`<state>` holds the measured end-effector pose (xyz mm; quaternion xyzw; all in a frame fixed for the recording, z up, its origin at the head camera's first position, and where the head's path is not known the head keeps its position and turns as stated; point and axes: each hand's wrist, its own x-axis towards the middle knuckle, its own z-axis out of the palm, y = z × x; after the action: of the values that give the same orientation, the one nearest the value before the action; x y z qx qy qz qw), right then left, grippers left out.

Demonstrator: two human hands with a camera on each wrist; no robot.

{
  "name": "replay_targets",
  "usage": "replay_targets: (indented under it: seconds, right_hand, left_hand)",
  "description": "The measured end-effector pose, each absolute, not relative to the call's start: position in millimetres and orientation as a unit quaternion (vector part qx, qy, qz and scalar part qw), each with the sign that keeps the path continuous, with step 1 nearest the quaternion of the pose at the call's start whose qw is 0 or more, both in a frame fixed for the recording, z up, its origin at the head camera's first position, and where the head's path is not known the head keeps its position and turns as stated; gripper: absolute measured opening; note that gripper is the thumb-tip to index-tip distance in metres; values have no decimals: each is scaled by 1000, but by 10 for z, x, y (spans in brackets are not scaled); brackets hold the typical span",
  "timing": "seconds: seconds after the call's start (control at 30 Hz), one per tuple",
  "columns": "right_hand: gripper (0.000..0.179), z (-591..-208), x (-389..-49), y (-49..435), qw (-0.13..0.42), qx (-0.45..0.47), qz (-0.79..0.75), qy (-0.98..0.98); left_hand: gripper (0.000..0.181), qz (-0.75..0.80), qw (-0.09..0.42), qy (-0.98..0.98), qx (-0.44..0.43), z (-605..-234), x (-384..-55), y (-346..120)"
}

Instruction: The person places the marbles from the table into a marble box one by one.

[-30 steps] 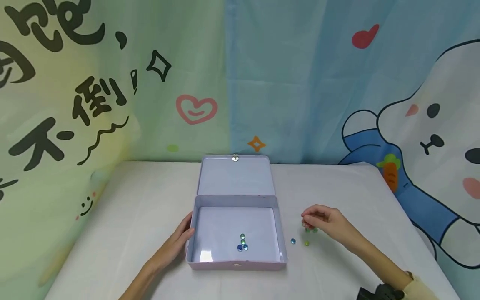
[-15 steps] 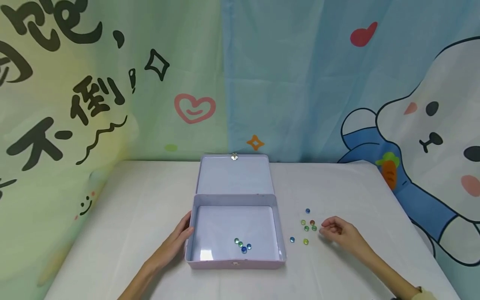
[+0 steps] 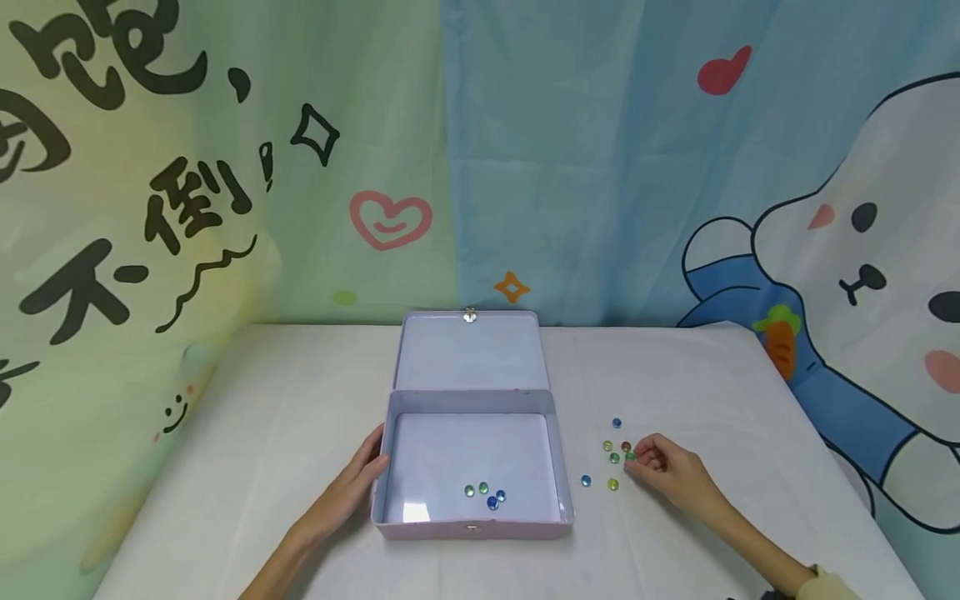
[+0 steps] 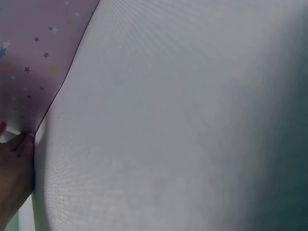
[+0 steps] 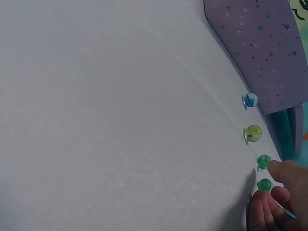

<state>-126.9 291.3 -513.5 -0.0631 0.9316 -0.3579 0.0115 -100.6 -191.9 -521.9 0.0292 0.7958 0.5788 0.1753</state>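
Note:
My left hand (image 3: 352, 487) holds the left wall of an open lidded box (image 3: 378, 500), thumb at the rim. In the left wrist view, fingers (image 4: 17, 149) meet the box's pink, star-printed side (image 4: 41, 57). Inside the box lie two green marbles (image 3: 483, 487) and two blue marbles (image 3: 492, 502). On the table to the right, my right hand (image 3: 675, 473) has thumb and curled fingers around a green marble (image 5: 264, 185), which rests on the cloth. Another green marble (image 5: 263, 161) sits by the thumb.
Near the right hand are a reddish-brown marble (image 3: 626, 447), a blue marble (image 3: 617, 423), a yellow-green marble (image 3: 607, 446) and a yellow marble (image 3: 613, 484). Another blue marble (image 3: 586, 481) lies closer to the box. The raised lid (image 3: 470, 350) stands before a printed curtain (image 3: 540, 167).
My right hand drew back from over the marble cluster, then came left again to a green marble. The marbles in the box rolled and spread apart. My left hand stayed on the box.

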Motion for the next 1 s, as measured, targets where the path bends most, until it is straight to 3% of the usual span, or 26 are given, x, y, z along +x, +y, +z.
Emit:
replay_targets:
  seconds: [0.67,1.0]
  right_hand:
    - [16,-5183,-1333,2872,41,-8,-304,952]
    - [10,-5143,-1345,2812,10,-37,-285,958]
  left_hand:
    - [62,581,174,795,25,-5209,-979,-1902]
    - [61,581,169,796,32,-5217,-997,-1921]
